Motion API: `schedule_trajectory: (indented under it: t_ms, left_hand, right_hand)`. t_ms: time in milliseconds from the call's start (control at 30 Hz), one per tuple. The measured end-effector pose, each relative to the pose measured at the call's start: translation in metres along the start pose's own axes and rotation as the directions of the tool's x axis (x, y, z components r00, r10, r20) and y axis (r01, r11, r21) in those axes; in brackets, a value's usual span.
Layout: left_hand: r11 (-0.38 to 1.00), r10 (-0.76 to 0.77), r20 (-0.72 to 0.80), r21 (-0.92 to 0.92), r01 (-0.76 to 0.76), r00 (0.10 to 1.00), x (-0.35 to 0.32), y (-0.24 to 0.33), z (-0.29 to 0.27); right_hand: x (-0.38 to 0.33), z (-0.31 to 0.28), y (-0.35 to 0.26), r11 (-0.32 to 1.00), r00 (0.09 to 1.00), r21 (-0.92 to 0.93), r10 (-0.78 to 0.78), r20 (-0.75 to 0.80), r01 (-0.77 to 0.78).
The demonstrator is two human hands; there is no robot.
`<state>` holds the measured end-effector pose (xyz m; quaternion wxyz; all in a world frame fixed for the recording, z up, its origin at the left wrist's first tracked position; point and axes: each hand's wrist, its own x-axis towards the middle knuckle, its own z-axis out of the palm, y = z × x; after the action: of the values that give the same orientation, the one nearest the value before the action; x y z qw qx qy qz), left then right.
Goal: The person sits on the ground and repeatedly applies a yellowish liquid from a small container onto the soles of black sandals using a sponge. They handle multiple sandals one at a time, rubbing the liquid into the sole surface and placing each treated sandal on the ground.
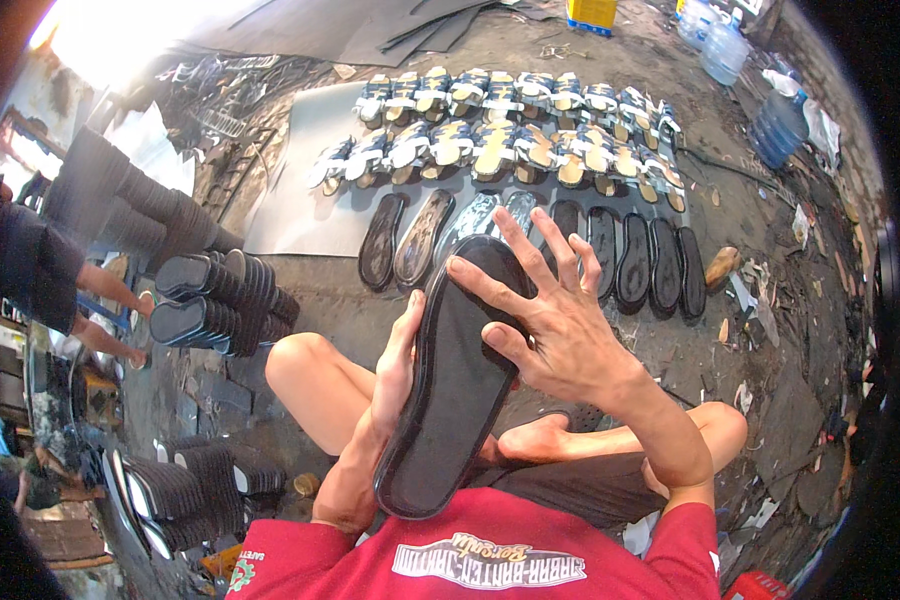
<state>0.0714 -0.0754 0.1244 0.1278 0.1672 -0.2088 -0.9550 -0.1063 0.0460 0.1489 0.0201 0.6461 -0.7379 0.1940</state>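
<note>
A black shoe sole (455, 385) is held upright at a slant in front of my chest, its broad face toward me. My left hand (398, 370) grips it along its left edge, the thumb pointing up the side and the other fingers hidden behind. Over its upper right part, my right hand (565, 325) is spread with the fingers apart. The index fingertip and thumb are at the sole's face; whether they press on it I cannot tell. Just beyond lies a row of similar soles (633, 262), a few of them shiny with reflected light.
Two rows of strapped sandals (492, 148) stand on a grey sheet (295, 215) farther off. Stacks of black soles (195, 300) are at the left, with more soles (185, 490) lower down. A person's legs (105, 285) are at far left. Water jugs (775, 130) and scraps lie right.
</note>
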Motion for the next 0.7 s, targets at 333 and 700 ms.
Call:
schedule_trajectory:
  t_ms: [333, 700]
  left_hand:
    - [0.996, -0.066, -0.068, -0.069, 0.062, 0.995, 0.001, 0.004, 0.002]
    - [0.961, -0.206, 0.065, -0.174, 0.215, 0.976, 0.003, 0.011, -0.014]
  right_hand:
    - [-0.001, -0.002, 0.005, 0.994, 0.995, -0.064, -0.081, 0.053, 0.084]
    - [-0.002, 0.0, 0.004, 0.975, 0.981, -0.124, -0.175, 0.08, 0.184]
